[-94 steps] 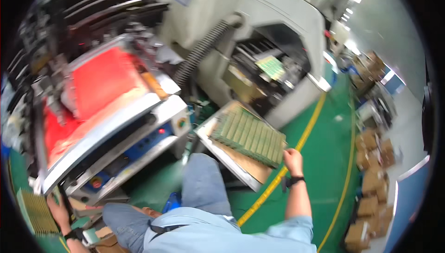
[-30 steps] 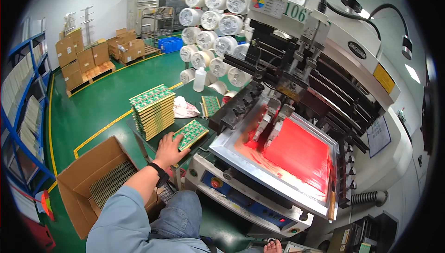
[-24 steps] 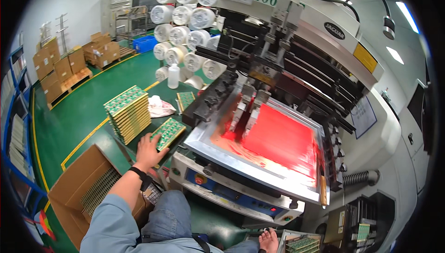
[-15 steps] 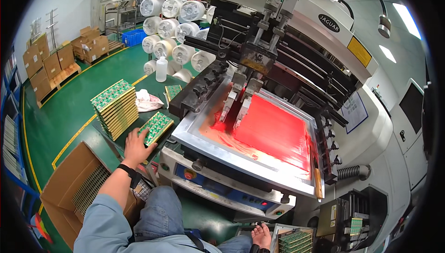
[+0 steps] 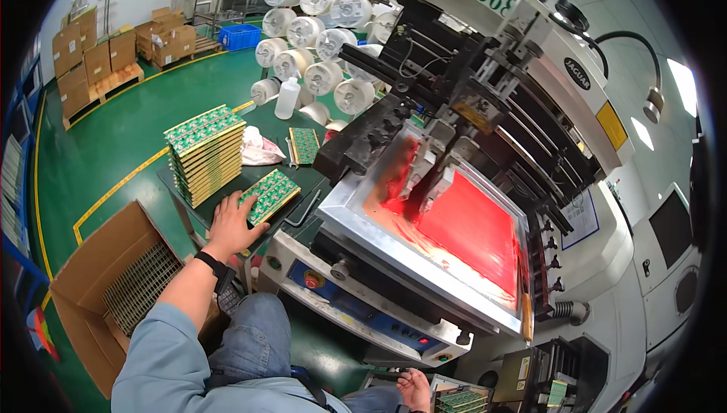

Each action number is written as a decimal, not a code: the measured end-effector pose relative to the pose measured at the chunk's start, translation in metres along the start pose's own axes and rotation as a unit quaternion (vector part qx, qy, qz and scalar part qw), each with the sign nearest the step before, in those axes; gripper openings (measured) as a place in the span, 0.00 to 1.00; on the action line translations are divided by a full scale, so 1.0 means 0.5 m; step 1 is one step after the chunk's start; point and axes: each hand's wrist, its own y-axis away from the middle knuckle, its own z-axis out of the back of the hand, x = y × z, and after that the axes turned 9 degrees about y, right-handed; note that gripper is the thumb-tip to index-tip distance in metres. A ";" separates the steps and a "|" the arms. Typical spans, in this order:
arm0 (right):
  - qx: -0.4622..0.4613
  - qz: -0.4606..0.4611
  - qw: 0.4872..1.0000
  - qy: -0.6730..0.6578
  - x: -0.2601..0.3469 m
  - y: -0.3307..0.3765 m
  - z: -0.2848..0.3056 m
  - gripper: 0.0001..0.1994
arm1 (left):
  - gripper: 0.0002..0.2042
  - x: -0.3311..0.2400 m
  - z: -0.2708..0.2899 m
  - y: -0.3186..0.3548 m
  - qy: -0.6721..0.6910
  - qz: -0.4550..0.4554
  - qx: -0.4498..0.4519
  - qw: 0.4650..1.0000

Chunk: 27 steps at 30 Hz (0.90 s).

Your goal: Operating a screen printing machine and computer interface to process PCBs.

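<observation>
My left hand [image 5: 233, 224] rests at the near left end of a low stack of green circuit boards [image 5: 273, 195] on a dark side table. Its fingers are spread and touch the boards' edge, with the thumb at the near corner. Just behind stands a taller stack of boards [image 5: 203, 157] with tan edges. Low at the bottom edge, my right hand [image 5: 413, 390] is palm up, fingers loosely bent, with nothing visible in it. Beside it more green boards [image 5: 462, 402] lie in a container, partly cut off by the picture's edge.
A printing machine [image 5: 363, 311] holds a metal-framed screen [image 5: 432, 258] spread with red paste. A wooden-handled tool [image 5: 527, 314] lies on its right edge. The side table bears a hex key [image 5: 307, 208], a crumpled cloth [image 5: 261, 148], another board [image 5: 304, 146] and a white bottle [image 5: 287, 99]. A cardboard box [image 5: 91, 292] stands at left.
The view has shifted, so the machine and table sit further right and my right hand lower. My left hand remains at the low board stack.
</observation>
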 end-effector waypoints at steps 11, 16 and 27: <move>0.042 0.223 0.906 0.357 0.267 0.127 -0.280 0.09 | 0.34 0.034 -0.031 0.010 -0.007 -0.015 -0.005 1.000; -0.020 0.453 0.630 0.630 0.378 0.141 -0.389 0.08 | 0.33 0.033 -0.054 0.006 -0.012 -0.029 0.004 1.000; -0.203 0.487 0.530 0.664 0.436 -0.059 -0.343 0.13 | 0.31 0.062 -0.107 0.008 -0.031 -0.028 -0.020 0.999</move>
